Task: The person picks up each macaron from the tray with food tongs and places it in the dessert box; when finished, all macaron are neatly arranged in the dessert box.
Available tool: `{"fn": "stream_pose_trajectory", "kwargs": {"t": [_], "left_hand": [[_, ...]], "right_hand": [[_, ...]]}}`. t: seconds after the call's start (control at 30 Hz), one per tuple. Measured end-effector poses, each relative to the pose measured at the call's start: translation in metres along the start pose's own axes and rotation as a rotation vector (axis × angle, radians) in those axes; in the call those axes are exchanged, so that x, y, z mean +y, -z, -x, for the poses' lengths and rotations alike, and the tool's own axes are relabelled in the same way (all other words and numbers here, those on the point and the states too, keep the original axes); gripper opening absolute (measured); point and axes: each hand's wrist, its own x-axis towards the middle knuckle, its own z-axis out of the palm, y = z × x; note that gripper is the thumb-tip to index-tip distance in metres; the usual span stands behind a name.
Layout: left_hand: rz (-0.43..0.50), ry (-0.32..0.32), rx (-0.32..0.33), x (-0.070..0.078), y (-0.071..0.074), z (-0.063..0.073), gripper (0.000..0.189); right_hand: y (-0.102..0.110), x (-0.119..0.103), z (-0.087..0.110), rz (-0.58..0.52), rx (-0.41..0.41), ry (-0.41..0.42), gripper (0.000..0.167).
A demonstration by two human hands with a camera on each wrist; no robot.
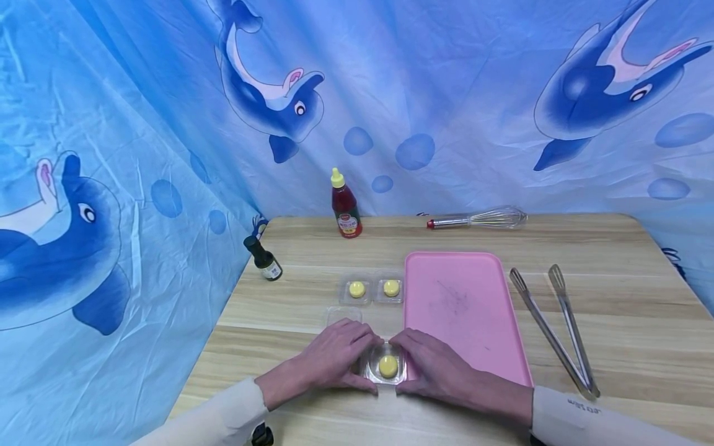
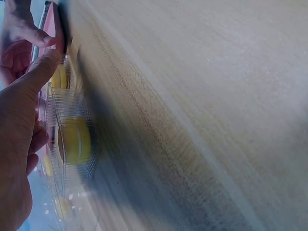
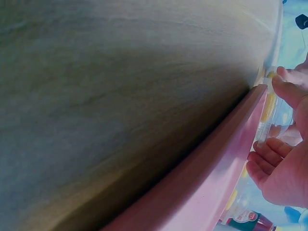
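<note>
My left hand [image 1: 341, 356] and right hand [image 1: 437, 368] hold a clear plastic box [image 1: 370, 371] from its two sides, thumbs at the near corners and fingers at the far ones. Inside the box lies a round yellow macaron [image 1: 388, 367]. Its right side is at the near left edge of a pink tray [image 1: 463, 297]. In the left wrist view, another boxed yellow macaron [image 2: 74, 139] sits beside my left palm, hidden in the head view by that hand. The right wrist view shows my right hand [image 3: 284, 159] with its fingertips at the box's side, over the tray rim.
Behind the hands stand two more clear boxes with yellow macarons [image 1: 357, 289] [image 1: 392, 288] and part of another clear box [image 1: 343, 314]. A sauce bottle [image 1: 347, 207], small dark bottle [image 1: 263, 259], whisk [image 1: 480, 218] and metal tongs [image 1: 558, 334] lie around on the wooden table [image 1: 268, 337].
</note>
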Motion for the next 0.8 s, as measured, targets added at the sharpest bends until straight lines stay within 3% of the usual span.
{"fn": "stream_pose_trajectory", "kwargs": {"t": [0.8], "left_hand": [[0.013, 0.005, -0.025, -0.0015, 0.0052, -0.0039, 0.082]], "right_hand": [[0.0012, -0.0012, -0.0017, -0.031, 0.025, 0.008, 0.074]]}}
